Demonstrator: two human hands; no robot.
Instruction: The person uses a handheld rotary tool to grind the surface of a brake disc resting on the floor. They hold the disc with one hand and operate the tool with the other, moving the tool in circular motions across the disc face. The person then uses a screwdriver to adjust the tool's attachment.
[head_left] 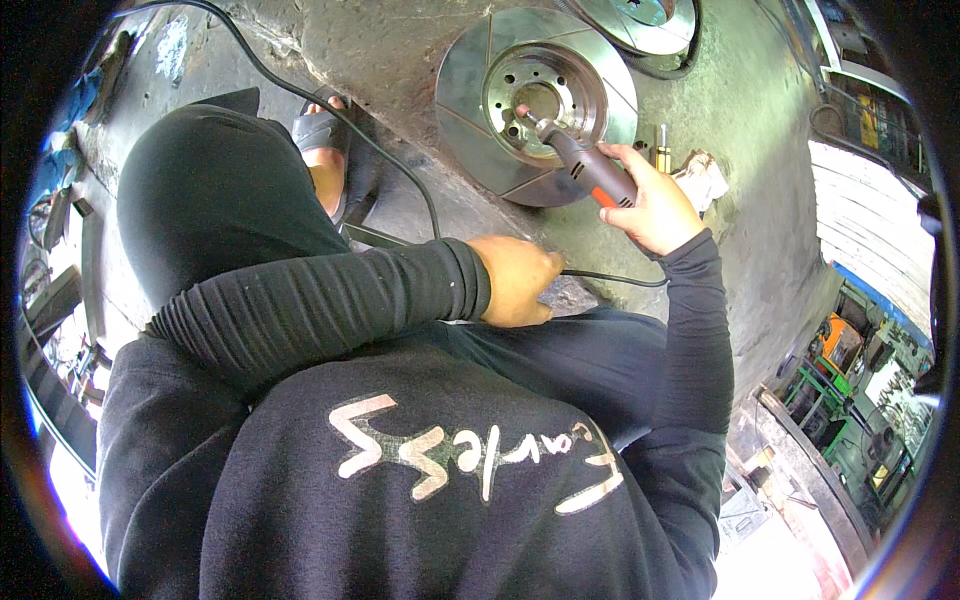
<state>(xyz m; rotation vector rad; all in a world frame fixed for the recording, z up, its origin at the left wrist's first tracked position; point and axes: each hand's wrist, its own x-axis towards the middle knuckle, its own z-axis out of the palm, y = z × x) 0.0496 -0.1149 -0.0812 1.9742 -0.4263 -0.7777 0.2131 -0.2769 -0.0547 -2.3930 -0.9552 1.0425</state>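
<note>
My right hand (655, 200) is closed around a rotary tool (597, 175) with a dark body and an orange-red part. The tool's small pinkish grinding tip (523, 111) points into the hub of a slotted brake disc (470, 85) lying flat on the floor; whether it touches the metal I cannot tell. Across my lap, my left hand (517, 280) is closed, with the black power cord (610, 275) running out from its fingertips toward my right wrist. The curled fingers are partly hidden from above.
A second disc (660, 35) lies at the far right of the first. Beside my right hand stand a small brass-coloured cylinder (663, 150) and a crumpled whitish wrapper (703, 180). More cord (270, 70) crosses the floor near my sandalled foot (325, 150). Tools and parts crowd the right edge.
</note>
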